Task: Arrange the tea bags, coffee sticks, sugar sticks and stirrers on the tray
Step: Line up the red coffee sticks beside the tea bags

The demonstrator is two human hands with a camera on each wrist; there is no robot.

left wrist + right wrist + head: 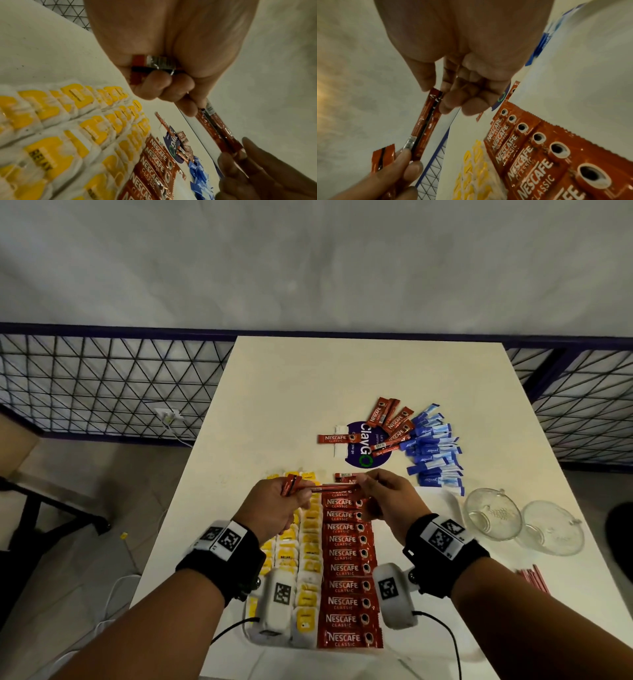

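My left hand (301,491) grips a small bundle of red coffee sticks (291,484) above the far end of the white tray (404,655). My right hand (363,486) pinches the other end of one stick (332,489) that spans between both hands. The left wrist view shows my left fingers (159,82) curled round the sticks (154,65). In the right wrist view my thumb and fingers (447,102) pinch the stick (424,128). On the tray lie rows of yellow tea bags (308,546) and a column of coffee sticks (346,570).
Loose coffee sticks (390,422) lie on a round blue sticker (363,450) farther back, beside a heap of blue sugar sticks (435,450). Two glass cups (493,513) (551,529) stand at the right. Red stirrers (534,577) lie near the table's right edge.
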